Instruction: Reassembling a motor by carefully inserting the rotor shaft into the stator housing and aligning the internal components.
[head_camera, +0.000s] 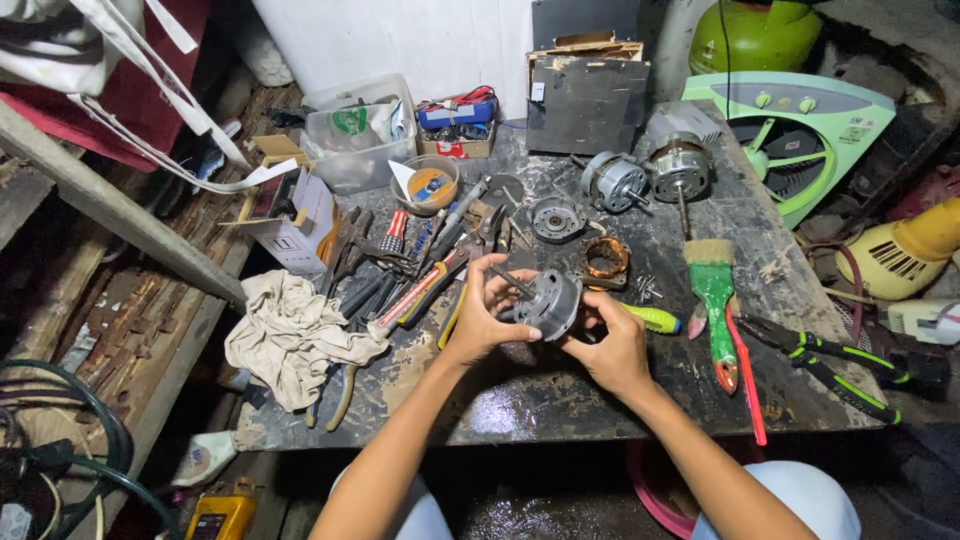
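I hold the grey motor housing (548, 303) above the desk (600, 400), left hand (480, 318) and right hand (612, 350) each in a grip pinching its rim, just below the copper coil (606, 258).

The right hand (612, 345) covers the near right side of the round grey motor housing (548, 304), and the left hand (484, 315) hides its left edge, so how the fingers sit behind it cannot be told. A yellow-handled tool (652, 319) disappears behind the right hand, its working end unseen. The green fan (810, 130) is cut by the table edge, and the small parts (648, 288) beside the copper coil (606, 258) are perhaps screws, too small to tell.
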